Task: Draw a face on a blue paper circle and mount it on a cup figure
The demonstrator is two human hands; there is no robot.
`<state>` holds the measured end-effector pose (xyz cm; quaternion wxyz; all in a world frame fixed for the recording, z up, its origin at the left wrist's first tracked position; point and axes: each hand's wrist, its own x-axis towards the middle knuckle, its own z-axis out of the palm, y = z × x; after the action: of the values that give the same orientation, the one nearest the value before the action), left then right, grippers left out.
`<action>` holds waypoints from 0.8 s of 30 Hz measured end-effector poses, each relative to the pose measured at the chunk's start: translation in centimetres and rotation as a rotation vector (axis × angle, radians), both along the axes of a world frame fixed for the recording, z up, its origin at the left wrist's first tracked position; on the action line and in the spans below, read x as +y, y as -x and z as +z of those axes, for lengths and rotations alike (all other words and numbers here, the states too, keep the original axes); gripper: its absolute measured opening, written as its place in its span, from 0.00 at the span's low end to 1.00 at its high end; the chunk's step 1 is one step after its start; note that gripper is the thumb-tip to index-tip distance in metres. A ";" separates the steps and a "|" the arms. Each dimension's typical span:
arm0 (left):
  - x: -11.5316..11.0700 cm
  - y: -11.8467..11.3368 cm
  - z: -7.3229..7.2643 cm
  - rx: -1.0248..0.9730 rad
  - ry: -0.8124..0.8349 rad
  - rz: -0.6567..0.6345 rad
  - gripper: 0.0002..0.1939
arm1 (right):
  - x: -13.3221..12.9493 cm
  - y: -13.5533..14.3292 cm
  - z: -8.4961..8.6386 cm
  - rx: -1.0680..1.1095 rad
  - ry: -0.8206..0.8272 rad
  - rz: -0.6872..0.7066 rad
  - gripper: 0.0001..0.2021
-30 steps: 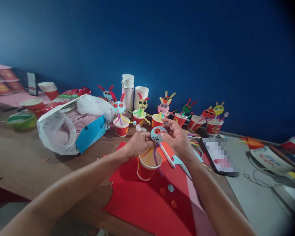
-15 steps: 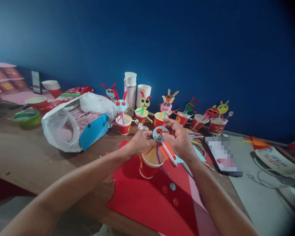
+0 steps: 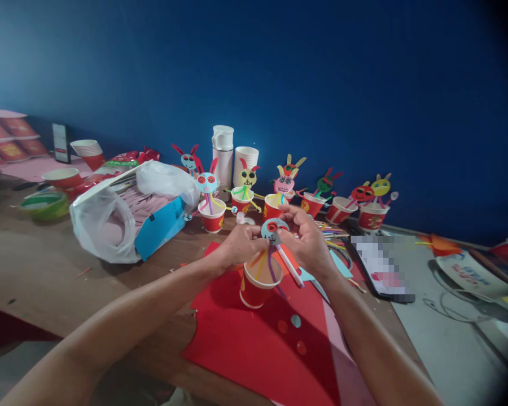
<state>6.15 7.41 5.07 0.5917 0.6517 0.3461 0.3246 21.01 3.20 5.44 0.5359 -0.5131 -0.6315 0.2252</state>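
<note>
Between my hands is a light-blue paper disc face (image 3: 271, 234) with red-rimmed eyes and a drawn mouth. My left hand (image 3: 242, 246) pinches its left edge. On the other side my right hand (image 3: 305, 234) grips it, thumb over the right eye. Below it stands a red paper cup (image 3: 254, 290), with yellow and purple pipe cleaners rising from inside toward the disc. The cup rests on a sheet of red paper (image 3: 237, 344). A white marker (image 3: 291, 265) lies just behind the cup, and small paper circles (image 3: 296, 321) lie in front of it.
Along the blue wall stand several cups with paper rabbit faces (image 3: 207, 183). A white thermos (image 3: 223, 152) and stacked paper cups (image 3: 246, 163) are behind them. To the left sits a plastic bag (image 3: 104, 225) of pink pieces; at right lies a phone (image 3: 381, 268).
Both hands keep their hold on the disc face, with hardly any movement. The whole view has shifted very slightly.
</note>
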 end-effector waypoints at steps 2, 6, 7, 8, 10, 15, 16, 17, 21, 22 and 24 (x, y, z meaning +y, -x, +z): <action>0.1 0.1 -0.1 0.003 -0.024 -0.007 0.05 | 0.1 0.0 -0.1 0.005 -0.004 -0.002 0.21; 0.0 0.2 -0.2 -0.005 -0.028 -0.051 0.05 | 0.1 0.1 -0.1 0.023 -0.010 0.009 0.21; 0.0 0.1 -0.3 -0.018 -0.018 -0.066 0.06 | 0.1 0.0 0.0 0.030 -0.008 0.011 0.21; -0.1 0.1 -0.3 -0.033 -0.002 -0.078 0.07 | 0.0 0.0 0.1 0.043 -0.007 0.012 0.21; -0.3 0.1 -0.3 -0.074 0.040 -0.084 0.08 | -0.1 -0.2 0.4 0.085 -0.004 0.017 0.21; -0.5 1.5 1.2 -0.164 0.108 -0.044 0.09 | -0.8 -1.1 1.8 0.220 -0.021 0.036 0.21; -0.4 2.1 1.7 -0.172 0.103 -0.015 0.10 | -0.9 -1.2 2.1 0.242 -0.030 0.031 0.21; -0.3 2.8 2.2 -0.180 0.093 0.023 0.11 | -1.1 -1.3 2.3 0.260 -0.038 0.023 0.21; 0.7 6.4 3.5 -0.228 -0.027 0.206 0.13 | -1.6 -1.4 2.2 0.240 -0.006 0.020 0.20; 1.1 7.3 3.6 -0.228 -0.071 0.259 0.14 | -1.7 -1.4 1.8 0.213 0.013 0.030 0.20; 2.0 9.0 3.3 -0.183 -0.168 0.321 0.13 | -1.9 -1.3 0.7 0.152 0.063 0.059 0.20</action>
<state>-2.88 9.36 8.34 0.5048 0.6032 0.3618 0.5004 22.33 1.28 6.12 0.5590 -0.4923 -0.5964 0.2991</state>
